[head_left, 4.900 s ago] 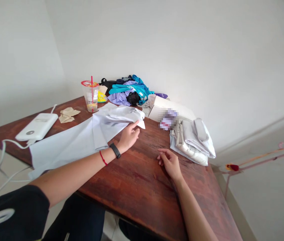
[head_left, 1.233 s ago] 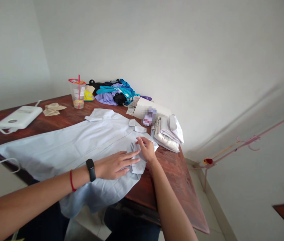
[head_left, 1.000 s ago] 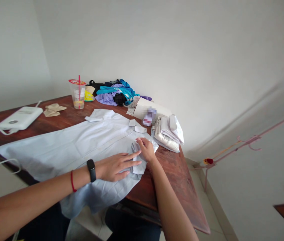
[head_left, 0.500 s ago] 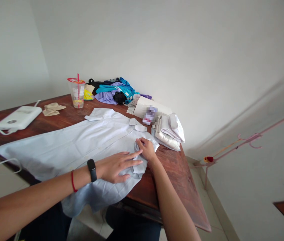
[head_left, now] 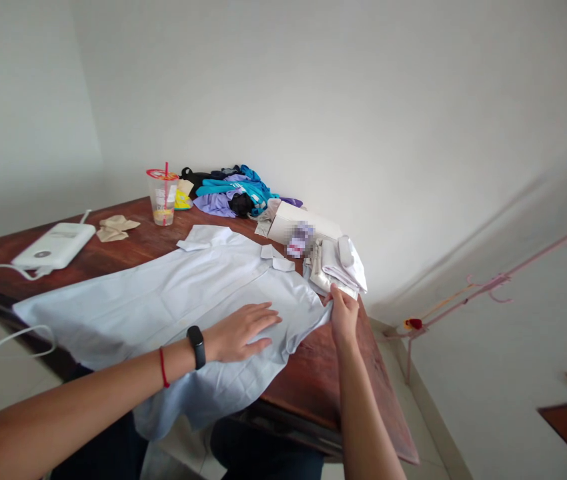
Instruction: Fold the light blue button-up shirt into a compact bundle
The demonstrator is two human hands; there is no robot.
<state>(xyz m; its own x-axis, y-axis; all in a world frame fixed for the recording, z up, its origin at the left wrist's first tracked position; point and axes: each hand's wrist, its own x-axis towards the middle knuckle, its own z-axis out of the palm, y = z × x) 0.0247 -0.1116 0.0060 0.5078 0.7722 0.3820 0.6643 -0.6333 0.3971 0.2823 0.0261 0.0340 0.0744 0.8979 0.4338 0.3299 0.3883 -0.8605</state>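
Note:
A white short-sleeved shirt lies spread across the dark wooden table, its collar toward the back right and its lower edge hanging over the front. My left hand rests flat on the shirt's front, fingers apart, with a black band on the wrist. At the right, my right hand pinches the end of the near sleeve and holds it stretched outward. The other sleeve lies flat at the back. Behind my right hand sits a stack of folded white clothes.
The wooden table carries a plastic cup with a straw, a brown napkin, a white corded device, a pile of coloured clothes and a white box. A pink rack stands right.
My right hand has moved to the right, pulling the near sleeve out from its bunched position on the shirt. My left hand stays on the shirt. The view has shifted slightly.

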